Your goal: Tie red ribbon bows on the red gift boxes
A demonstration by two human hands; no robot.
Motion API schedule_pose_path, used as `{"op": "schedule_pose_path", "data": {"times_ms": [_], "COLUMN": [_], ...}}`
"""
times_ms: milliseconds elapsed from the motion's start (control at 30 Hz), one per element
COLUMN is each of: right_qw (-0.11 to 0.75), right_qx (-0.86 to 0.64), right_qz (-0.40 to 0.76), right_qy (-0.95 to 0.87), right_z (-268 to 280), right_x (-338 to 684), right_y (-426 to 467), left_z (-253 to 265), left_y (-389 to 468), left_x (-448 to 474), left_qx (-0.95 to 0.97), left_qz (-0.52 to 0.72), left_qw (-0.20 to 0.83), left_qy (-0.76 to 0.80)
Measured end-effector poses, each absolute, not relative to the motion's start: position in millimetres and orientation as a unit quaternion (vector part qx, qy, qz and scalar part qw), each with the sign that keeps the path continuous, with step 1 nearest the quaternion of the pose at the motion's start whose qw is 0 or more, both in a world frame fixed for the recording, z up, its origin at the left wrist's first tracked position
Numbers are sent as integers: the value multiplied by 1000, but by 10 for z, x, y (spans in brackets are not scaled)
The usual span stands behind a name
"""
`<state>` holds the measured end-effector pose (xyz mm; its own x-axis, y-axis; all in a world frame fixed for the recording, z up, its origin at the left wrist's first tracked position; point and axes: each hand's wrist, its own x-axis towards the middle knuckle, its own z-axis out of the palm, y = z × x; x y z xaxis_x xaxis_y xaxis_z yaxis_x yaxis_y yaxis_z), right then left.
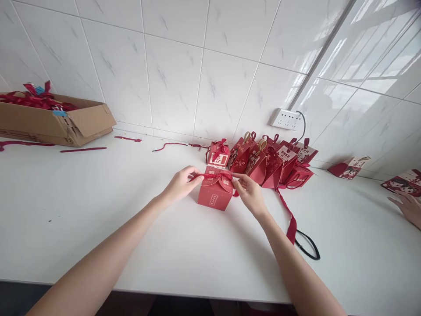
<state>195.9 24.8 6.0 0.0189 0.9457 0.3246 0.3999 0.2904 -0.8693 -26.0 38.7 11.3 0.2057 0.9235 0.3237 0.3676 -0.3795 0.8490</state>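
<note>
A red gift box [214,196] with pale printing stands upright on the white table in front of me. Across its top runs a dark red ribbon [212,176], knotted or looped near the middle. My left hand [184,182] pinches the ribbon at the box's left side, between thumb and fingers. At the right side, my right hand [247,188] has thumb and fingers closed on the ribbon beside the box's top edge. Directly behind stands a similar box [219,156] with a tied bow on top.
Several red boxes with loop handles [272,162] crowd the wall at right. A cardboard box [88,120] of ribbons stands far left. Loose ribbon [291,224] and a black cord loop [309,245] lie right. Another person's hand [408,208] touches a box at the right edge.
</note>
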Motion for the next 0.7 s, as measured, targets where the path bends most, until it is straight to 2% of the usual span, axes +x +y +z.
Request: {"op": "schedule_pose_path", "data": {"times_ms": [133,300,467,567,700], "right_qw": [449,328,256,244,276], "right_qx": [-510,-438,-395,-371,-394], "right_qz": [320,511,594,634,626], "right_qy": [-660,-663,-652,-633,-614], "right_z": [197,378,456,477,506], "right_x": [1933,1825,1805,1850,1947], "right_y": [116,-125,-268,-286,-259], "left_z": [184,253,295,308,324], "left_y": [385,333,254,233,230], "left_x": [-315,-305,-248,-234,-262], "left_qx": [676,692,708,707,694], "left_qz": [513,568,572,588,614], "left_qw": [291,187,168,176,180], "left_qy": [442,403,380,351,329]}}
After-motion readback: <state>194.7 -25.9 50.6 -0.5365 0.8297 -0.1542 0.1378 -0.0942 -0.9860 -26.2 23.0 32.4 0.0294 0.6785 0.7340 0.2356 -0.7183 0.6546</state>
